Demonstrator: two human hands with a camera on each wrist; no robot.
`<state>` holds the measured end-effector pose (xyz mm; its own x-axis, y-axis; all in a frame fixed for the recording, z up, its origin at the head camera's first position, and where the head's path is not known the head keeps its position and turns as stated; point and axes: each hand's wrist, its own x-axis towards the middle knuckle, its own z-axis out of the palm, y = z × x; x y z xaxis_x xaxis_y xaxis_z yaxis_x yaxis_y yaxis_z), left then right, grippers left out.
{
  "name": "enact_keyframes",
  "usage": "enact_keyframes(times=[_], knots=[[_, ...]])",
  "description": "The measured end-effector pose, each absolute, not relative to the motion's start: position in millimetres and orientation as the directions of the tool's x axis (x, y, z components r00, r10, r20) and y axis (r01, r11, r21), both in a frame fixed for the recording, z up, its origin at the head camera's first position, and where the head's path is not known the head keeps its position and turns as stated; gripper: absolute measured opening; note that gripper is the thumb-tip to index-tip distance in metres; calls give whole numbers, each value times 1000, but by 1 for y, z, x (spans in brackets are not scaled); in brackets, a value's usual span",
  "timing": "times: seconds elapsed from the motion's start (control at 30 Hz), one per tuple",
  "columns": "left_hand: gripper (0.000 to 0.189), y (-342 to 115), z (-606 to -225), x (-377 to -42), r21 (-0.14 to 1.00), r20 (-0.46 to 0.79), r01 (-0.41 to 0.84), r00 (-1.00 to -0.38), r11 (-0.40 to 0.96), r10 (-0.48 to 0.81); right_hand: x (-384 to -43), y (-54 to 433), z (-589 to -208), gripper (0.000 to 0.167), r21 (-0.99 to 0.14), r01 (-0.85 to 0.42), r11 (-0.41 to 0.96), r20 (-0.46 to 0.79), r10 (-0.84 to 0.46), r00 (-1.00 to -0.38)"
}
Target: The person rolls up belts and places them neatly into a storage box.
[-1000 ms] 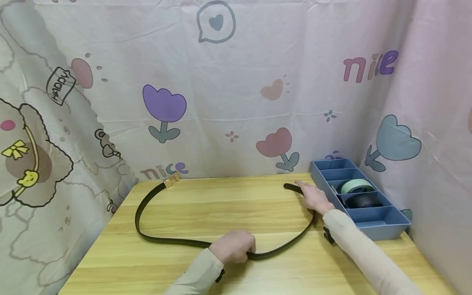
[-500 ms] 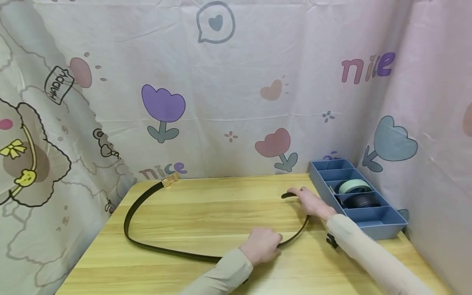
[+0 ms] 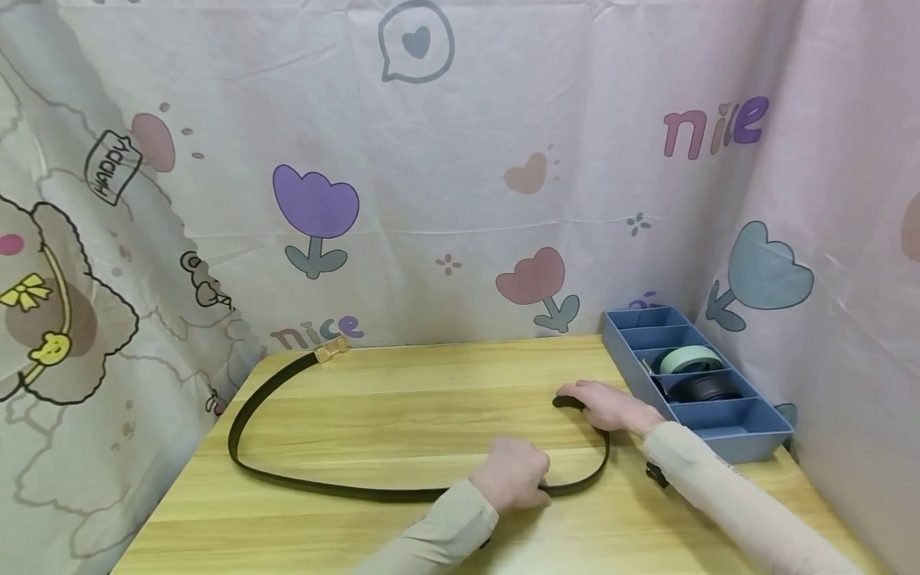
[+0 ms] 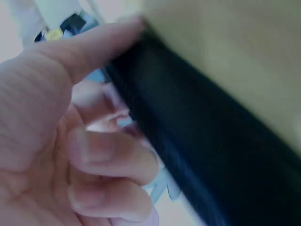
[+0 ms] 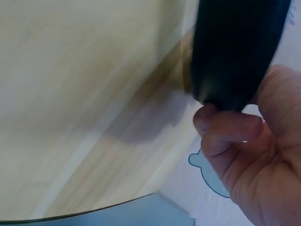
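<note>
A long black belt (image 3: 338,489) curves across the wooden table, its gold buckle (image 3: 332,349) at the far left edge. My left hand (image 3: 512,473) pinches the strap right of the middle. In the left wrist view, the thumb lies over one face of the belt (image 4: 202,127) with curled fingers at its edge. Farther right, my right hand (image 3: 611,406) grips the strap close to its tip, which pokes out past the fingers. The right wrist view shows the belt (image 5: 237,52) pinched between thumb and fingers.
A blue divided box (image 3: 733,419) stands at the right edge of the table, beside my right forearm. Inside are a rolled pale green belt (image 3: 690,359) and a rolled black belt (image 3: 707,389) in separate compartments. A printed curtain (image 3: 424,160) hangs behind the table.
My left hand has moved right along the belt. The right hand has come nearer to me with the tip end. The belt's left curve has spread farther left, while the buckle has hardly moved.
</note>
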<state>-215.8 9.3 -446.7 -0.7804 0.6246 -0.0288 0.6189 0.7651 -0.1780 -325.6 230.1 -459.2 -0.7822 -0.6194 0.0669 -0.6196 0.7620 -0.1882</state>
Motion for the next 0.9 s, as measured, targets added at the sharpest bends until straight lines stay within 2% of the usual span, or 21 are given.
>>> enact_keyframes(times=[0.07,0.17,0.27,0.43,0.5,0.67,0.83,0.9], knots=[[41,19,-452,-214,-162,21,601,-791,783,611,-326,232,-460,56,-191,-632,751,75,-631,-772],[44,36,-458,-216,-153,57,570,-811,808,583,-325,234,-464,57,-193,-657,729,108,-650,-752],[45,53,-462,-221,-163,45,521,-844,838,534,-322,235,-467,54,-196,-678,708,127,-667,-734],[49,77,-465,-229,-141,-9,459,-886,877,463,-313,239,-468,40,-214,-710,671,142,-697,-703],[41,84,-465,-230,-119,-33,457,-889,882,456,-309,241,-466,37,-227,-715,661,142,-704,-696],[15,94,-466,-231,-88,-34,482,-876,872,481,-303,248,-459,22,-276,-667,692,97,-671,-735],[14,92,-467,-233,-38,24,476,-879,879,477,-301,252,-462,6,-279,-676,682,150,-664,-733],[18,90,-467,-235,14,24,468,-883,883,468,-300,253,-464,8,-273,-664,696,171,-644,-746]])
